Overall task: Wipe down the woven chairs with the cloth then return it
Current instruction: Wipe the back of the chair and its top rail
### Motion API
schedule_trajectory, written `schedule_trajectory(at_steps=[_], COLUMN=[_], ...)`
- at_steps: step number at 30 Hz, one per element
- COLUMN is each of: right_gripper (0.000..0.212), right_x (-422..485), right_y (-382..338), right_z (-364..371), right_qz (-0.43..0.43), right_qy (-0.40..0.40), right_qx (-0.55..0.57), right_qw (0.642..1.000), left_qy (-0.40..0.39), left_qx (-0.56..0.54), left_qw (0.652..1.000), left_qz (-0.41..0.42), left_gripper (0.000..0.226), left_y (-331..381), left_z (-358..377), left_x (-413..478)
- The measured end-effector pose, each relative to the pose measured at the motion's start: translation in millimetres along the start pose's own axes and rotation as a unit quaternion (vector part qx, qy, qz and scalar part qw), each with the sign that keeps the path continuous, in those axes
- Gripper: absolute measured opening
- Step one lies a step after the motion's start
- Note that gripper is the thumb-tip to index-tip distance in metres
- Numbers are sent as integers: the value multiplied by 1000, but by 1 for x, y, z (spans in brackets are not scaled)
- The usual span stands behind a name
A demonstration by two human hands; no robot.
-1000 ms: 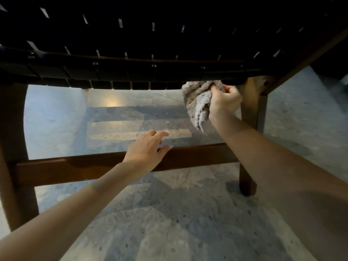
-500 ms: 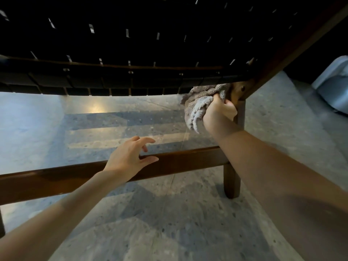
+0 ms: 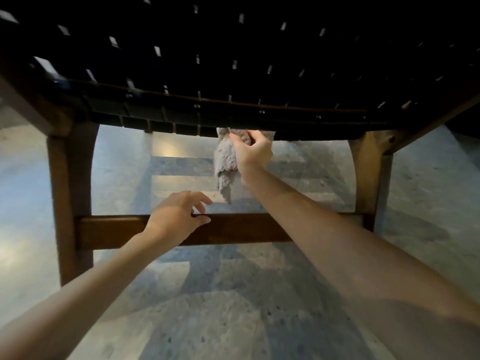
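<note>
Now, the woven chair [image 3: 233, 61] fills the upper frame, seen from low down: dark flat straps crossed in a tight lattice with light through small gaps, on a smooth, rounded brown wood frame. Polished speckled stone floor [image 3: 233, 307] lies below. Change noted: the cloth [image 3: 225, 162] has travelled from the leg joint at right to mid-frame along the seat's front edge. I judge the front-edge pass is running leftward, with the return still to come. The cloth is grey, nubby and bunched, tail hanging. My right hand [image 3: 253, 152] curls round its top, pressing it to the straps. My left hand [image 3: 179, 214], lower centre, has its fingers loosely spread and holds nothing, over the crossbar [image 3: 246, 229]; I cannot tell if it touches.
</note>
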State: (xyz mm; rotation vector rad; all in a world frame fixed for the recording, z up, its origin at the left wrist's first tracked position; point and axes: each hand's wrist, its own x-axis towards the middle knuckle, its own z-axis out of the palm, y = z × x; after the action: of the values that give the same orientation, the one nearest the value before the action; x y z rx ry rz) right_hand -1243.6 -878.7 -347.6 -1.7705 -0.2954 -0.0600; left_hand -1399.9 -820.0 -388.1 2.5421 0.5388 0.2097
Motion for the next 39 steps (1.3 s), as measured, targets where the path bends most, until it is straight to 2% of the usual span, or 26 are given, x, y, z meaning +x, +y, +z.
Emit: schedule_trajectory(at_steps=[4,8,10,13,15,17,20,24,28,31,36,39], right_gripper=[36,39,36,33,24,21,21,20,19,16,14,19], right_x=[-27,-50,-66,-95,-113,-129,-152,-182,-213,-233,-269,-284], right_y=[-11,-16,-19,-26,-32,-43,-62,-71,-80,-107,-195,-262], right_z=[39,51,53,56,56,55,63,93,132,160,181,175], right_qz=[2,5,-28,-96,-125,-157,-183,-183,-201,-183,-151,-137], right_qy=[-86,-169,-202,-244,-293,-353,-429,-504,-544,-549,-552,-567], right_qx=[9,27,26,-54,-60,-19,24,63,32,3,21,19], right_qw=[996,985,979,964,946,922,884,842,814,816,820,812], left_qy=[21,76,120,182,201,198,189,240,256,268,329,343], left_qx=[-21,-62,-83,-123,-153,-195,-268,-279,-320,-329,-361,-358], left_qw=[999,993,985,971,964,959,943,925,897,882,827,808], left_qz=[-30,-71,-90,-94,-80,-58,-55,-98,-162,-207,-279,-317], left_gripper=[30,30,30,39,51,55,46,33,40,48,45,41], left_y=[-28,-48,-55,-60,-63,-65,-72,-100,-136,-150,-144,-117], left_z=[-29,-59,-71,-89,-101,-114,-127,-142,-161,-191,-270,-327], left_x=[-23,-43,-53,-69,-81,-93,-114,-148,-180,-193,-228,-254])
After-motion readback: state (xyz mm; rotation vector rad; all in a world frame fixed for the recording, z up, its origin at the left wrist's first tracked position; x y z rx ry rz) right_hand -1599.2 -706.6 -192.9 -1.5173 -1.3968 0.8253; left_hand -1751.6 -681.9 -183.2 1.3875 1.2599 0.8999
